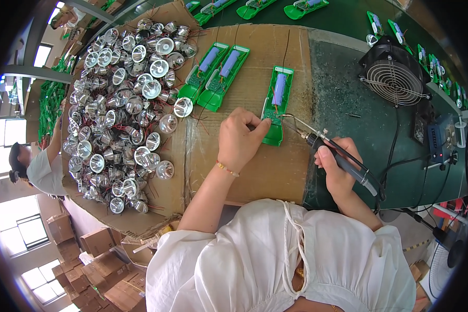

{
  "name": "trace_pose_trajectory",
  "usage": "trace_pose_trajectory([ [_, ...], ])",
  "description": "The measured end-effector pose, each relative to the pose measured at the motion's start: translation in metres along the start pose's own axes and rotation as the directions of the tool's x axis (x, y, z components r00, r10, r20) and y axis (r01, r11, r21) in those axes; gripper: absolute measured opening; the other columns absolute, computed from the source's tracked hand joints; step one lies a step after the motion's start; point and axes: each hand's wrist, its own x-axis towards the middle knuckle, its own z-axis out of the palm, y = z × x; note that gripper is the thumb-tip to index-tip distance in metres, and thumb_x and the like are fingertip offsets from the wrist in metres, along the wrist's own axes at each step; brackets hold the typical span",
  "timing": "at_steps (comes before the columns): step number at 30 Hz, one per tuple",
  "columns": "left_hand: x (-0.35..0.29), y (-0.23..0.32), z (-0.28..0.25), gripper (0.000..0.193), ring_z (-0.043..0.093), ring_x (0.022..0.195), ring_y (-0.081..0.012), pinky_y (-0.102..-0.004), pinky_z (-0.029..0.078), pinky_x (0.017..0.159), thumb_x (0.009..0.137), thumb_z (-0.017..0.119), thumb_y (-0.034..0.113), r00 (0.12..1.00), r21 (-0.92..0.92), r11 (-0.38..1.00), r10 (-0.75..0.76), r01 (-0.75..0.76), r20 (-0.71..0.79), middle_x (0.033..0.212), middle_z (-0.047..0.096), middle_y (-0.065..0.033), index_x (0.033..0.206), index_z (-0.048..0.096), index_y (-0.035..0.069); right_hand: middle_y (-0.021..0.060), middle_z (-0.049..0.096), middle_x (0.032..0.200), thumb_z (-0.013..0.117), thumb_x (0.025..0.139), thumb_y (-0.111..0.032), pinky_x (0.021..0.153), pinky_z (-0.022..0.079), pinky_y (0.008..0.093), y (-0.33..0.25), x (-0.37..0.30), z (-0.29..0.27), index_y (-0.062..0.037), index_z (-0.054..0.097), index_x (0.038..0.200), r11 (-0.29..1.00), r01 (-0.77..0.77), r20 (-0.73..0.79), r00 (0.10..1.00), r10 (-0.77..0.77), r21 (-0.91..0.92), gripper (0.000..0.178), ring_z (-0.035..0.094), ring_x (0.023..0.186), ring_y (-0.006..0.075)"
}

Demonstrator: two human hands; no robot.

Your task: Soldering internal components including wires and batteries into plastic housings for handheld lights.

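A green plastic flashlight half-shell (273, 134) lies on the cardboard, holding a purple cylindrical battery (280, 89) and a small green circuit board (272, 115). My left hand (240, 136) is closed at the shell's left side, thumb and finger tips at the board's edge; anything pinched there is too small to make out. From the right, my right hand (338, 165) grips a soldering iron (343, 162) with a thin feed tube, its tip at the board. Two similar shells with batteries, one green shell (209, 99) and another (192, 87), lie to the left.
A heap of silver reflector cups (132, 104) with red and black wires covers the left cardboard (203, 171). A black fan (395, 80) and a blue soldering station (442, 140) stand right, with cables between. More shells line the far side. Another person (44, 166) is at far left.
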Motion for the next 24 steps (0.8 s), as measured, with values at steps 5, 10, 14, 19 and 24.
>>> trace_pose_trajectory([
  [5,-0.012,0.000,-0.004,0.017,0.056,0.064,-0.0238,-0.0351,0.043,0.058,0.070,0.071,0.015,0.960,-0.001,0.968,0.247,-0.250,-0.134,0.077,0.058,-0.0085,0.084,0.064,0.006,0.0066,0.060,0.068,0.066,0.081,-0.009,0.053,0.046,0.0219,0.004,-0.003,-0.002,0.0015,0.053,0.084,0.999,-0.011,-0.004,1.000,0.011,-0.040,0.017,0.056,0.057,0.0084],
  [10,-0.024,-0.005,-0.007,0.028,0.052,0.080,-0.0209,-0.0357,0.038,0.072,0.070,0.070,0.017,0.873,0.308,0.831,0.487,-0.464,0.001,0.091,0.055,-0.0039,0.098,0.065,0.013,0.0064,0.060,0.067,0.066,0.081,-0.009,0.052,0.046,0.0219,0.003,-0.002,0.002,0.0012,0.053,0.083,0.999,-0.028,0.000,1.000,0.028,-0.025,0.017,0.056,0.057,0.0083],
  [14,-0.022,-0.006,-0.004,0.027,0.052,0.082,-0.0217,-0.0364,0.038,0.074,0.070,0.069,0.017,0.832,0.369,0.771,0.554,-0.519,0.013,0.091,0.054,-0.0040,0.097,0.065,0.013,0.0064,0.060,0.067,0.066,0.081,-0.009,0.052,0.046,0.0221,0.006,-0.002,0.001,0.0010,0.053,0.082,0.998,-0.016,0.013,1.000,0.017,-0.057,0.016,0.056,0.057,0.0084],
  [19,-0.020,-0.002,-0.004,0.029,0.053,0.086,-0.0214,-0.0374,0.038,0.079,0.069,0.069,0.016,0.798,0.432,0.708,0.600,-0.559,0.050,0.090,0.054,-0.0042,0.097,0.064,0.013,0.0065,0.060,0.066,0.065,0.081,-0.008,0.052,0.046,0.0221,0.009,-0.002,-0.001,0.0009,0.052,0.082,0.990,0.037,0.045,0.999,-0.031,-0.137,0.016,0.056,0.057,0.0087],
  [24,-0.020,-0.006,-0.002,0.028,0.053,0.085,-0.0218,-0.0374,0.038,0.080,0.069,0.069,0.016,0.807,0.402,0.732,0.589,-0.550,0.032,0.090,0.053,-0.0048,0.097,0.063,0.012,0.0086,0.060,0.070,0.064,0.081,-0.006,0.053,0.047,0.0224,0.002,-0.002,0.003,0.0020,0.051,0.085,0.999,0.020,-0.015,1.000,-0.019,0.026,0.016,0.056,0.058,0.0096],
])
